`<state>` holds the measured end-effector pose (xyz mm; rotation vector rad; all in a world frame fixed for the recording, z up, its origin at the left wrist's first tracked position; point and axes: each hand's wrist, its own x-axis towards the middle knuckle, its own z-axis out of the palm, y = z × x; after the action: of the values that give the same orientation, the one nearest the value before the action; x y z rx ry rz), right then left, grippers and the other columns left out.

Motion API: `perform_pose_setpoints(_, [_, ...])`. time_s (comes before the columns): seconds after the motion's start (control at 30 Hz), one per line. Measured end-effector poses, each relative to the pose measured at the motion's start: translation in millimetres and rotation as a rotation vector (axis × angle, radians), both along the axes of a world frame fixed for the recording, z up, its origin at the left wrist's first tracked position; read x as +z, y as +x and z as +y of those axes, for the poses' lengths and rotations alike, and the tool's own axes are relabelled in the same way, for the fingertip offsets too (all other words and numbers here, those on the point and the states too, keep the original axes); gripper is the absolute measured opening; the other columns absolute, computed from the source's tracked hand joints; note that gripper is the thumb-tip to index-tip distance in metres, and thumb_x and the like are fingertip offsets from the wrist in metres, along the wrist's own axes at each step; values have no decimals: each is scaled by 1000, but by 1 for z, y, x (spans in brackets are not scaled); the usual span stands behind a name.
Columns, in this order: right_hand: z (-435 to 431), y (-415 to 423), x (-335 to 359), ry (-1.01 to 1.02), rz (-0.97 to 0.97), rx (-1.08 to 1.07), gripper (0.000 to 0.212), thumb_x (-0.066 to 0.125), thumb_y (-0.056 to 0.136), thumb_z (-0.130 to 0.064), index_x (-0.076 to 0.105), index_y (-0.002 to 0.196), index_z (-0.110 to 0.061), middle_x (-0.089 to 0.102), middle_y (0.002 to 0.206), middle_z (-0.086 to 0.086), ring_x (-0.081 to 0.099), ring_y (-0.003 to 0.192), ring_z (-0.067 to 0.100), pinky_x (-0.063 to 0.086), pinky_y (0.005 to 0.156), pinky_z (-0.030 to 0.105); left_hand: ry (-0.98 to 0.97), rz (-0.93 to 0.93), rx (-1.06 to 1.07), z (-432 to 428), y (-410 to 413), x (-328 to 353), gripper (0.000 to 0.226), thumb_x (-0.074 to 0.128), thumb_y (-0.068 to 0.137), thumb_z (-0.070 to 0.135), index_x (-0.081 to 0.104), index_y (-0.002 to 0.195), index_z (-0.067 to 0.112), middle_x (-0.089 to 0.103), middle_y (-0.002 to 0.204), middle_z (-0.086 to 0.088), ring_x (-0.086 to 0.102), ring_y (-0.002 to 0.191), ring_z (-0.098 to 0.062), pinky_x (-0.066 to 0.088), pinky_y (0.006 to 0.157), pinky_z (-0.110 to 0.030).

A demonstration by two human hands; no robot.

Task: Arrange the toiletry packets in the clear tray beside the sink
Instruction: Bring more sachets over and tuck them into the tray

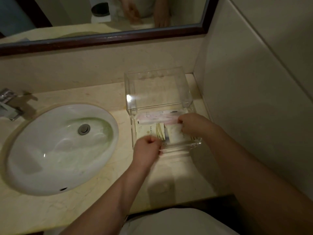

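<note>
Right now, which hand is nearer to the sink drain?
Left. The left hand is at the front left of the clear tray, right of the drain; the right hand is farther right, over the tray.

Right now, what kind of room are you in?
Most likely a hotel bathroom: there's a white sink, a wall mirror above the counter, and a clear tray of little toiletry packets.
</note>
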<state>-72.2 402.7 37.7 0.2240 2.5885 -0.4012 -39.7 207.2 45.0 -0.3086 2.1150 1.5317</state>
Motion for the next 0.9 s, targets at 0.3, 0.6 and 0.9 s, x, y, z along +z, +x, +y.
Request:
perform_pose_setpoints(0.3, [-4, 12, -17, -98, 122, -105, 24, 61, 81, -17, 66, 104, -21, 68, 109, 5, 63, 99, 24, 49, 78, 32, -767, 802, -932, -9, -53, -52, 63, 57, 89, 43, 34, 146, 32, 39, 150, -9, 24, 140, -36, 19, 114, -52])
perform_pose_setpoints(0.6, [-7, 24, -30, -73, 292, -142, 31, 64, 80, -26, 62, 110, -18, 64, 111, 8, 59, 105, 27, 49, 82, 35, -556, 844, -740, -14, -44, -59, 64, 73, 78, 24, 48, 137, 18, 57, 128, -6, 45, 117, -27, 35, 102, -33])
perform_pose_setpoints(0.9, [-24, 47, -45, -77, 507, -125, 33, 73, 73, -33, 68, 103, -19, 61, 107, 5, 53, 102, 27, 49, 83, 37, -635, 867, -654, -20, -38, -70, 58, 72, 78, 36, 56, 131, 19, 53, 135, -11, 44, 125, -31, 38, 104, -42])
